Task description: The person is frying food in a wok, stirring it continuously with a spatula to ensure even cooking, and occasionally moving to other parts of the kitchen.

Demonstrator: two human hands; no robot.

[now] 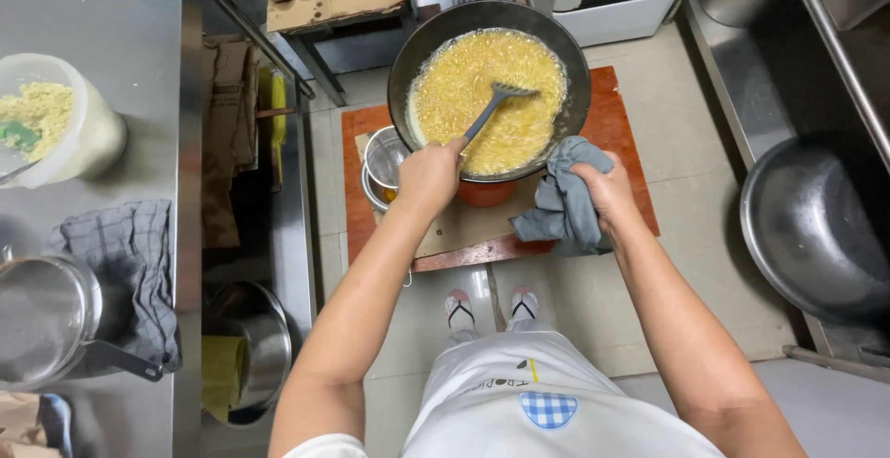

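Black wok (428,41) of yellow food (468,78); grey cloth (564,200); red-brown board (619,115).

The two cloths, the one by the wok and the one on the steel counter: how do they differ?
The grey cloth is plain, bunched up and gripped by the right hand against the wok rim. The checked cloth is patterned, lies spread flat on the counter under a strainer handle, and nobody touches it. Both are greyish.
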